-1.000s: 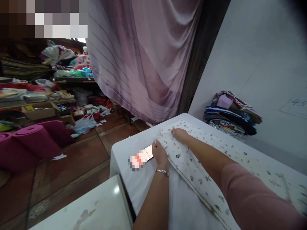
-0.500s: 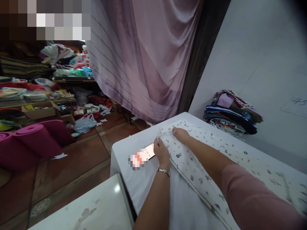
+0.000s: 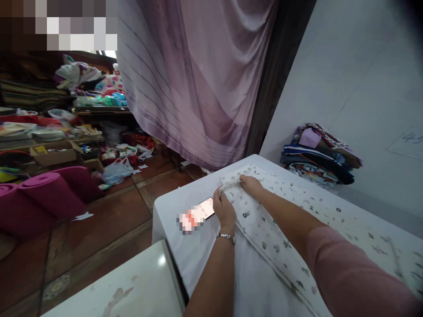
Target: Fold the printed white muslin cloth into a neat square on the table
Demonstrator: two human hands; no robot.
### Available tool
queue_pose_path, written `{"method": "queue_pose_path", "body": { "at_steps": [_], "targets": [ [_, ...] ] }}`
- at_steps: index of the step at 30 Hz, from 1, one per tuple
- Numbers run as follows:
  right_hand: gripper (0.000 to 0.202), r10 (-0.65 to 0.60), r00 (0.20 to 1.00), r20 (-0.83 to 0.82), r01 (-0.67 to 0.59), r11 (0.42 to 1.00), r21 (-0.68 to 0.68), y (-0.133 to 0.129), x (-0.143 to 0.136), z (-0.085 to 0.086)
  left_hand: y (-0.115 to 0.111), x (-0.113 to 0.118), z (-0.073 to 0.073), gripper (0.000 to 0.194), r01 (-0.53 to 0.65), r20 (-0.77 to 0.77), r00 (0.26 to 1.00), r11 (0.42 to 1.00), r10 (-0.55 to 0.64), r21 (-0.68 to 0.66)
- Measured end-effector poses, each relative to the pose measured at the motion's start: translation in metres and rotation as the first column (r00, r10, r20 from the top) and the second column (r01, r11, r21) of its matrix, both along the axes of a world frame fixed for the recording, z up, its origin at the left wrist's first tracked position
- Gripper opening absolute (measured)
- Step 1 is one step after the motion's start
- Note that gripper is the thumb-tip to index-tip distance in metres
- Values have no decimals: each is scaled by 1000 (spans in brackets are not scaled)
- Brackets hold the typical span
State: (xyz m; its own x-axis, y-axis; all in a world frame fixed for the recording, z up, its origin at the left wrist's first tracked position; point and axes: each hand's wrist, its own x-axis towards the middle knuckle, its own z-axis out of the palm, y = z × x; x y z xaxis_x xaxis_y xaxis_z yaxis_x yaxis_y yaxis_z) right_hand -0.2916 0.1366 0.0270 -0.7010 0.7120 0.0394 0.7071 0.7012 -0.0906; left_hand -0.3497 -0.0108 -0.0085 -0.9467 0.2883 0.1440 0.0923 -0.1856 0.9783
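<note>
A white cloth with small printed figures point(image 3: 264, 229) lies long and folded over a white-covered table point(image 3: 194, 259). My left hand point(image 3: 224, 209), with a bracelet at the wrist, is closed on the near corner of its folded end. On the far corner of that same end, my right hand point(image 3: 251, 186) grips the fabric between thumb and fingers. The cloth's edge bunches slightly between the two hands. Just left of my left hand lies a phone point(image 3: 207, 208) with a lit timer screen, partly blurred out.
Folded clothes point(image 3: 317, 152) are stacked by the wall at the right. A purple curtain point(image 3: 205, 88) hangs behind the table. A white stained surface point(image 3: 132, 281) stands at the lower left. Beyond it are pink rolled mats point(image 3: 42, 193) and a cluttered shelf.
My left hand has shifted slightly right and up along the cloth's end, and the edge there now curls over. My right hand has moved only slightly right.
</note>
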Motion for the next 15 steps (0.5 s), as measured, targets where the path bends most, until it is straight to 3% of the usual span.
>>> {"method": "queue_pose_path", "body": {
  "at_steps": [8, 15],
  "targets": [
    [31, 10, 996, -90, -14, 999, -47, 0, -18, 6, 1, -2, -1, 28, -15, 21, 1000, 1000, 15, -11],
    [53, -12, 967, -255, -25, 990, -140, -20, -29, -7, 6, -9, -9, 28, -42, 69, 997, 998, 46, -53]
  ]
}}
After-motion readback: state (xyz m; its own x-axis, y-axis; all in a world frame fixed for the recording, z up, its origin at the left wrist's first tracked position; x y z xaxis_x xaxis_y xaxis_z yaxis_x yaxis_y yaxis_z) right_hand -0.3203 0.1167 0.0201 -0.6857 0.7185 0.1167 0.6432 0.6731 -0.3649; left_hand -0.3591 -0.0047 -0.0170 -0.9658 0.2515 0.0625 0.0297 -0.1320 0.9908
